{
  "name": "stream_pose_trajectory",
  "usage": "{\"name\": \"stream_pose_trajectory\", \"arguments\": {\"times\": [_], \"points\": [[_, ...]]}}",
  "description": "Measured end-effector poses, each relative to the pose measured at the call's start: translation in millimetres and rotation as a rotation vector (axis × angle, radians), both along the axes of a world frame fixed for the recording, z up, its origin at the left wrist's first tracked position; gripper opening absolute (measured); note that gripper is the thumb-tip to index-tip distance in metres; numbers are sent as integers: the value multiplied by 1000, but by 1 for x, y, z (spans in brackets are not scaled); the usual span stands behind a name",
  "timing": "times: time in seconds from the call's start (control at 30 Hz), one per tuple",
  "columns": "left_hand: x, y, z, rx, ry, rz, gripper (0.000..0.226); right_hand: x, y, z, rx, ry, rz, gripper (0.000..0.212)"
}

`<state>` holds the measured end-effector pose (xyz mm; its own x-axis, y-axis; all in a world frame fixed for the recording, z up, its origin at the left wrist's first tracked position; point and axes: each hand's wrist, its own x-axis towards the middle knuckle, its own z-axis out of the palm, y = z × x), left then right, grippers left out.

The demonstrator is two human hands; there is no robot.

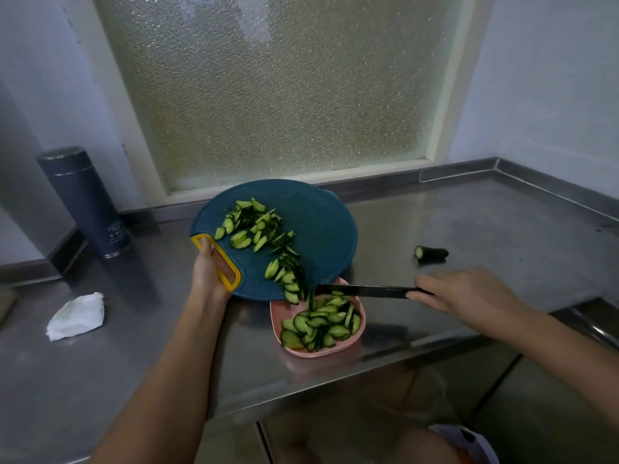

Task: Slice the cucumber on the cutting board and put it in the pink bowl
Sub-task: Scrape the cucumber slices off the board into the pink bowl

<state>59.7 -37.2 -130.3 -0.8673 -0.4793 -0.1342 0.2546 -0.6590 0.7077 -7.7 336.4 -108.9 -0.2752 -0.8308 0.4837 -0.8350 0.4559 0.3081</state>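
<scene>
Above the pink plastic bowl (301, 353), the left hand (209, 272) grips the tilted round teal cutting board (321, 229); the right hand (469, 293) holds a black knife (365, 291). Sweep the cucumber slices (264, 236) (board's eleven o'clock) downhill with the blade.

view: head | faces: forward-down over left hand (209, 272) and right hand (469, 293) | range: near | window (278, 88) beyond hands

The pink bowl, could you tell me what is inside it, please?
Cucumber slices lie piled in the pink bowl. The cutting board and knife cover its far edge; slices hide its bottom.
</scene>
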Motion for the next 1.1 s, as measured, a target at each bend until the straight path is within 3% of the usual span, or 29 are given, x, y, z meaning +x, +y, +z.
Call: {"name": "stream_pose_trajectory", "arguments": {"times": [0.1, 0.3, 0.37, 0.47, 0.63, 0.73, 0.87, 1.1], "points": [[1, 2, 2, 22, 5, 22, 46, -4, -2, 6, -13, -3, -57, 35], [-3, 4, 1, 72, 48, 23, 48, -37, -37, 24, -119, -186, -156, 27], [-4, 3, -1, 80, 56, 0, 49, -48, -55, 31, -104, -267, -183, 29], [-6, 1, -4, 81, 70, -18, 51, -71, -81, 36, -58, -242, -207, 35], [-7, 1, -3, 99, 76, -35, 52, -97, -97, 33, -39, -266, -136, 29], [-9, 0, -4, 110, 95, -51, 52, -102, -94, 27, -92, -201, 15, 26], [-10, 4, -3, 132, 104, -83, 54, -106, -90, 15, -123, -57, 103, 44], [-11, 7, -3, 114, 102, -103, 54, -105, -88, 2, -109, -52, 55, 76]]}}
